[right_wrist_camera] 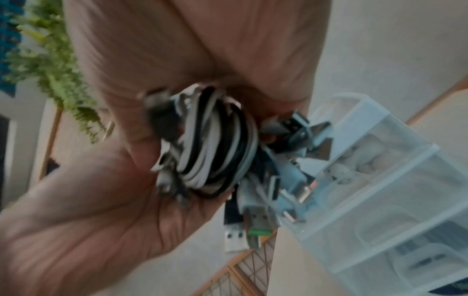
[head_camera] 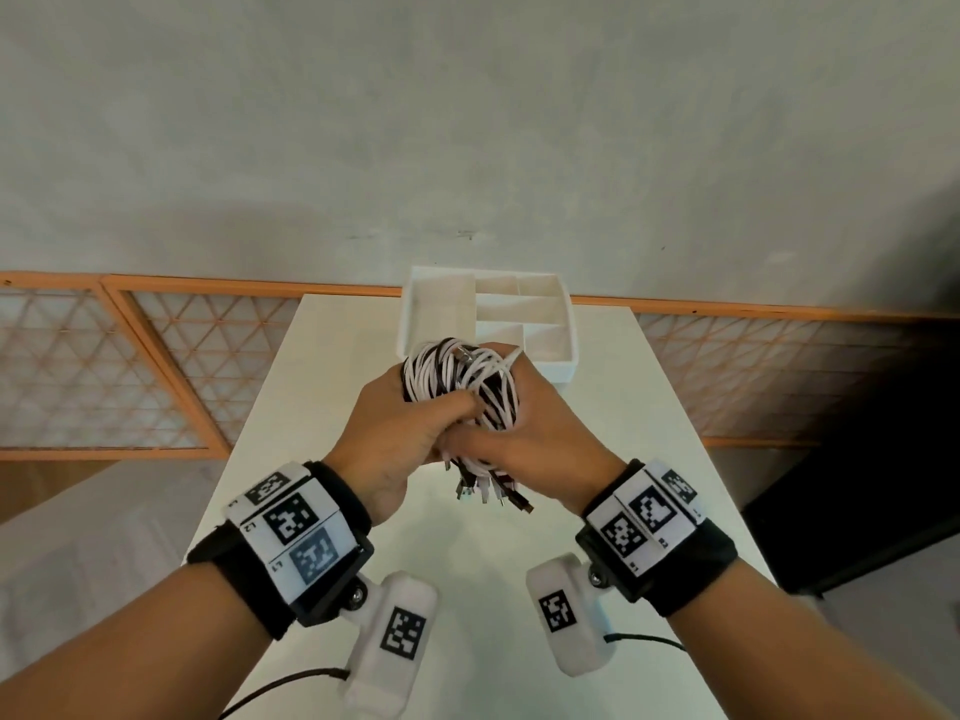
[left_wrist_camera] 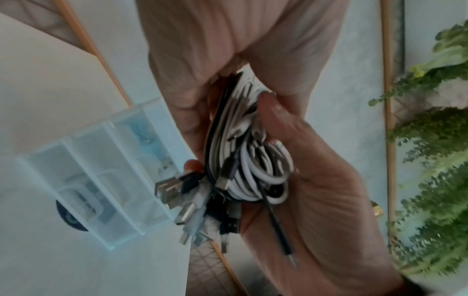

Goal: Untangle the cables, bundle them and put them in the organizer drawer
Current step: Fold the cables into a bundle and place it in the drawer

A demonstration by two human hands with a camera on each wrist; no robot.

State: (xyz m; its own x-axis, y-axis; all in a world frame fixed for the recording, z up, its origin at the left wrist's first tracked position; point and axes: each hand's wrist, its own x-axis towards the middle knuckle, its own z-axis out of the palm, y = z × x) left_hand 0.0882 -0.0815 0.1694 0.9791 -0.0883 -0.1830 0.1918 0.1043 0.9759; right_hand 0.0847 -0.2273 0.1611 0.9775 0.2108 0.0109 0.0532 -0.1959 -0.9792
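Here, my left hand and my right hand are both wrapped round one bundle of cables — white and black strands coiled together, held up above the table. My left thumb lies across the front of the coil and my right fingers curl over its far side. A cluster of plugs hangs loose below my palms, clear of the tabletop.

The table is plain white and narrow, running away from me. At its far end sits the organizer drawer, white, split by dividers into several compartments; from the head view the bundle overlaps its near edge, but it is held in the air, not in any compartment. The wrist views show translucent walls and some pale items in a few compartments, too blurred to name.

Beyond the table stands a pale grey wall, and along its foot runs a low orange-framed lattice panel. Green foliage shows in the left wrist view — blurred.
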